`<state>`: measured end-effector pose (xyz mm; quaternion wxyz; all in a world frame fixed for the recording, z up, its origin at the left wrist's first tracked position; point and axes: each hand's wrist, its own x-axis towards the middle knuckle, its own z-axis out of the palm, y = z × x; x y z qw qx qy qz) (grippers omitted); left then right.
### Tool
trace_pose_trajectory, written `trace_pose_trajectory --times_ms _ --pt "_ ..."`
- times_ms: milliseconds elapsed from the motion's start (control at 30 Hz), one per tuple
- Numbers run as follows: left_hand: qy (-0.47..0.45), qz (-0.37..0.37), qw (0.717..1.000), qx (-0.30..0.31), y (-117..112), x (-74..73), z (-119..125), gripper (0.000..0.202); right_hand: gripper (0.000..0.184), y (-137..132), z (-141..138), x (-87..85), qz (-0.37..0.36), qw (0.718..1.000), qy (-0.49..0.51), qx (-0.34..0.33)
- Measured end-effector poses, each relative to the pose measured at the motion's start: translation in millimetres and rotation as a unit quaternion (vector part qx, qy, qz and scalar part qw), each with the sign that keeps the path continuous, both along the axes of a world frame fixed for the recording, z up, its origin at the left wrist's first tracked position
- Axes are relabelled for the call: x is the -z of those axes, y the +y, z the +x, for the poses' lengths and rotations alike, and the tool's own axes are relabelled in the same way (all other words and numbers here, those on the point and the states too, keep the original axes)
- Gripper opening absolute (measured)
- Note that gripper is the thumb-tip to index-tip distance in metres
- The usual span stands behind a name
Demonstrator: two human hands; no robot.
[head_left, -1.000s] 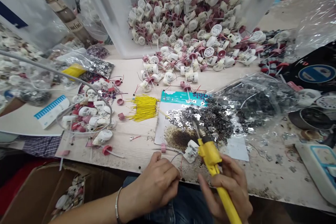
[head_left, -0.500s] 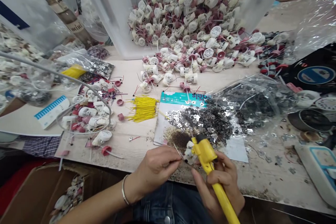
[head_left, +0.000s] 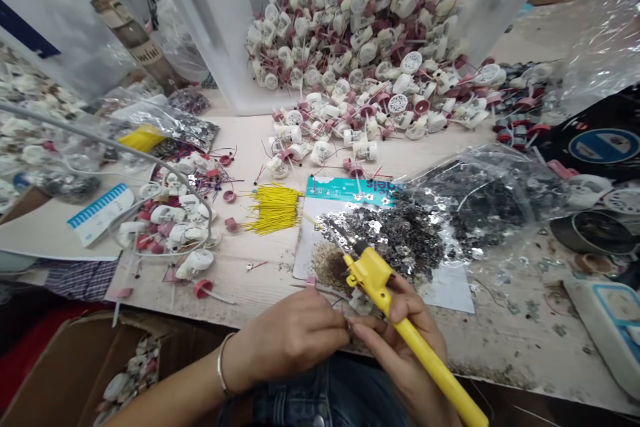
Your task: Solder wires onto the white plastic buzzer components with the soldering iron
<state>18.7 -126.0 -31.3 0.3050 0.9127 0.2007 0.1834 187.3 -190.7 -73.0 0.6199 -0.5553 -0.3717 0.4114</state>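
Observation:
My right hand holds a yellow soldering iron, its metal tip pointing up and left over a brown-stained patch of the white card. The thumb and a finger of this hand also reach to the fingertips of my left hand. My left hand is closed in a pinch; what lies in it is too small and hidden to make out. A small white plastic part shows partly behind the iron and fingers. Loose small metal plates are heaped beyond the tip, and a pink piece lies by my left knuckles.
A bundle of yellow wires lies left of the card. White and pink assemblies are piled further left, crossed by a grey cable. A clear bin spills similar parts at the back. A cardboard box stands low at left.
The soldering iron has shifted left, its tip moving away from the white part. My right hand has come left, so the fingertips of both hands now meet.

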Motion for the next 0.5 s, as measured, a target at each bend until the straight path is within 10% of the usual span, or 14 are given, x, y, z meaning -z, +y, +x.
trace_pose_trajectory --times_ms 67,133,233,333,433,500 --pt "-0.087 -0.205 0.967 -0.124 -4.0 5.2 3.2 0.033 0.031 0.4 -3.2 -3.2 0.012 0.998 0.003 0.061" --pt "-0.148 -0.423 0.866 -0.221 -7.5 11.9 9.1 0.062 0.029 1.6 -11.2 -5.5 0.025 0.994 0.026 0.107" --pt "-0.141 -0.604 0.749 -0.233 -9.7 19.0 18.4 0.057 0.028 2.8 -24.1 -4.4 0.025 0.989 0.020 0.142" --pt "-0.074 -0.515 0.821 -0.236 -8.8 17.9 21.0 0.022 0.026 1.3 -23.4 0.1 0.017 0.987 -0.060 0.150" --pt "-0.008 -0.246 0.943 -0.226 -8.2 12.9 19.5 0.012 0.018 -7.9 -4.5 2.9 0.053 0.978 -0.132 0.155" --pt "0.022 -0.110 0.971 -0.211 -8.7 11.1 20.5 0.013 0.027 -21.5 12.9 2.0 0.082 0.967 -0.186 0.155"
